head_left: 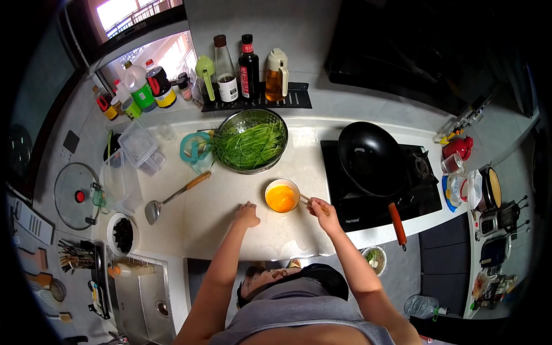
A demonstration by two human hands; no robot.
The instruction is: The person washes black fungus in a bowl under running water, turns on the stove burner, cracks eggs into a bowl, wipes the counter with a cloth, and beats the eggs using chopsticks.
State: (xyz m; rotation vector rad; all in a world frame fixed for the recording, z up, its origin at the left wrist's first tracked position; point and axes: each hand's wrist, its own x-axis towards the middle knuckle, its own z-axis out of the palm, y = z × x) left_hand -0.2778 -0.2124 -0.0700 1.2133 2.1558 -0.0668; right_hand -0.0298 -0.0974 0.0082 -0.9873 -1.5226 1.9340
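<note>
A small bowl (267,202) of beaten egg (281,198) stands on the counter in front of me. My right hand (323,214) is closed around a pair of chopsticks (305,199), whose far ends reach over the bowl's right rim. My left hand (247,215) rests on the counter just left of the bowl, apart from it. Its fingers are bent, the thumb is apart, and nothing shows in it. Behind the bowl, a metal colander (278,118) holds long green chives (253,146).
A black wok (371,158) with a wooden handle sits on the gas stove (345,204) at right. To the left lie a spatula (172,197), a bowl of dark pieces (131,248) and plastic containers (123,184). Bottles (249,69) line the back; a sink (141,299) is lower left.
</note>
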